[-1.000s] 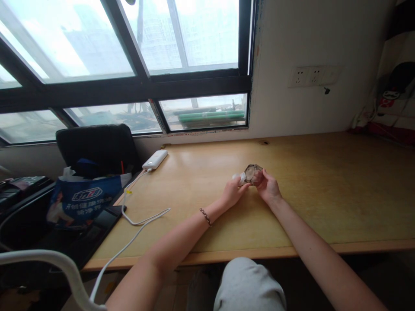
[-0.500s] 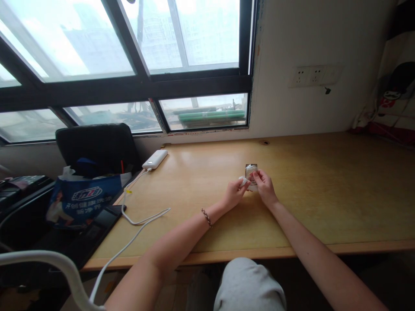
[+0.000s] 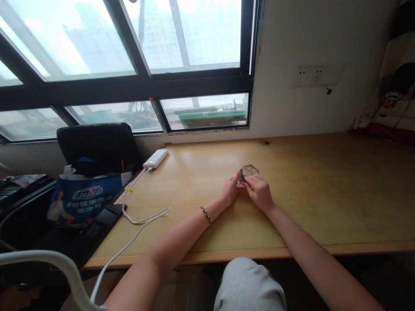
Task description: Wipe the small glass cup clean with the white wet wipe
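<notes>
A small clear object with a dark rim (image 3: 250, 168), perhaps a glass container, is held just above the wooden desk (image 3: 201, 172). My left hand (image 3: 231, 190) grips its left side, with the fingers closed and a braided bracelet on the wrist. From the right, my right hand (image 3: 258, 190) has its fingers pressed together at the object's near side. A bit of something white (image 3: 240, 183) shows between the two hands. The lower part of the object is hidden by my fingers.
A white power bank (image 3: 156, 159) with a white cable (image 3: 142, 222) lies at the desk's left edge. Beyond that edge are a black chair (image 3: 97, 140) and a blue bag (image 3: 84, 198). The window and wall stand behind the desk.
The clear object has turned and tilted, so its rim now shows as an open ring. My right hand has shifted left and lower over it; my left hand has moved slightly left.
</notes>
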`<state>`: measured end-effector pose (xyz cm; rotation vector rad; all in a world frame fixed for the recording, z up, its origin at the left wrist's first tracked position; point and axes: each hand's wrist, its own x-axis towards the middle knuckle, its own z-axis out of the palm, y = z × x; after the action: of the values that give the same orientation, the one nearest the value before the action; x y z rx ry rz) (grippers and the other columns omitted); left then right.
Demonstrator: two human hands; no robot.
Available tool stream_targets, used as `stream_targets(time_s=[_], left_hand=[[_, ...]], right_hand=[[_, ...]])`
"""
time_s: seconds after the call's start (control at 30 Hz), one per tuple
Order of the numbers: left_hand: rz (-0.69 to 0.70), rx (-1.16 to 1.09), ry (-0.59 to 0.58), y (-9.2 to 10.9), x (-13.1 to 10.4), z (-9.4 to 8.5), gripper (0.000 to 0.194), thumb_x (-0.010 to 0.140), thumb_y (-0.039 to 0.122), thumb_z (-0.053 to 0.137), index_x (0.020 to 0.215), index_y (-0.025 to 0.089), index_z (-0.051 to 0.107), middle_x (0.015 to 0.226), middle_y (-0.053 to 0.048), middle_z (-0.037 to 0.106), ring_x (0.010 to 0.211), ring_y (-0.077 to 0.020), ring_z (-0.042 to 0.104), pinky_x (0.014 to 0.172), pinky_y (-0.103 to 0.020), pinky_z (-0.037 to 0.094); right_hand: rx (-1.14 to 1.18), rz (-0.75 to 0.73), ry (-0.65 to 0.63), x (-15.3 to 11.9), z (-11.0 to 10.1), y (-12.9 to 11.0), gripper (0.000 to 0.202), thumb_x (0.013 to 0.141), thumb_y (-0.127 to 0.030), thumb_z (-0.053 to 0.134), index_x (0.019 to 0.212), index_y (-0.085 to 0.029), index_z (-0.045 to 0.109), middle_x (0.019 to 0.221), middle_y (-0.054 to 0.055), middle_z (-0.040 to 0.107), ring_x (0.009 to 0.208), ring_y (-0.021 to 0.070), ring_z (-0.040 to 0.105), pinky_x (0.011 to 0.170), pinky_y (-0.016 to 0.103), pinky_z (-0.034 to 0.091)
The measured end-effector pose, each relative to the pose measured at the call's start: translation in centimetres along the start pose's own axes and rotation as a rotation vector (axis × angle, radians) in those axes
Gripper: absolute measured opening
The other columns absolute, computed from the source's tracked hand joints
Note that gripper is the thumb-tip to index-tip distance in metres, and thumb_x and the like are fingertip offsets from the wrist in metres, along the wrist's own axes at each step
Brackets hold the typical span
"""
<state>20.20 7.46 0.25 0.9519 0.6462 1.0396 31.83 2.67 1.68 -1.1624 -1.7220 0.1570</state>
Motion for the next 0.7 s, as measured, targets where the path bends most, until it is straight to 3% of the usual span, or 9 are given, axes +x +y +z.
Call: stream_targets(time_s=[0.1,0.23,0.4,0.53,0.7], left_hand=[[-0.025,-0.066,-0.07,0.1,-0.3,0.1,0.03,0.065,0.036,0.063,0.079,0.01,0.059,0.076,-0.004,0.06,0.065,-0.0089,0.054,0.059,-0.019,0.044],[-0.019,-0.085,0.003,0.1,-0.1,0.1,0.033,0.066,0.039,0.061,0.081,0.01,0.058,0.08,-0.006,0.06,0.068,-0.0112,0.055,0.06,-0.021,0.044],[-0.013,-0.065,0.074,0.0,0.5,-0.2,0.037,0.068,0.044,0.056,0.087,0.012,0.057,0.083,-0.006,0.061,0.07,-0.0127,0.056,0.06,-0.023,0.046],[-0.002,-0.075,0.002,-0.1,0.4,-0.2,0.033,0.069,0.043,0.056,0.081,0.013,0.058,0.079,-0.005,0.061,0.068,-0.0116,0.056,0.062,-0.023,0.046],[0.013,0.022,-0.112,-0.2,-0.4,0.2,0.035,0.068,0.041,0.059,0.082,0.009,0.059,0.078,-0.008,0.063,0.067,-0.0139,0.058,0.068,-0.027,0.046]], right_hand=[[-0.134,-0.045,-0.032,0.0,-0.1,-0.4,0.018,0.079,-0.032,0.047,0.087,-0.025,0.062,0.082,0.005,0.06,0.084,0.0235,0.043,0.079,0.038,0.031],[-0.366,-0.065,-0.007,0.0,-0.4,-1.1,0.02,0.077,-0.035,0.051,0.091,-0.026,0.061,0.089,0.005,0.061,0.088,0.0253,0.039,0.079,0.04,0.027],[-0.463,-0.041,-0.03,-0.2,0.0,-1.2,0.021,0.078,-0.033,0.049,0.096,-0.026,0.058,0.085,0.007,0.058,0.08,0.022,0.043,0.069,0.033,0.03],[-0.505,0.024,-0.03,-0.5,0.3,-0.6,0.018,0.079,-0.035,0.048,0.087,-0.022,0.057,0.08,0.007,0.055,0.073,0.0192,0.048,0.06,0.028,0.03],[-0.622,0.061,0.069,-0.1,-0.6,1.3,0.025,0.078,-0.042,0.047,0.084,-0.019,0.056,0.078,0.007,0.054,0.067,0.0168,0.049,0.057,0.027,0.031]])
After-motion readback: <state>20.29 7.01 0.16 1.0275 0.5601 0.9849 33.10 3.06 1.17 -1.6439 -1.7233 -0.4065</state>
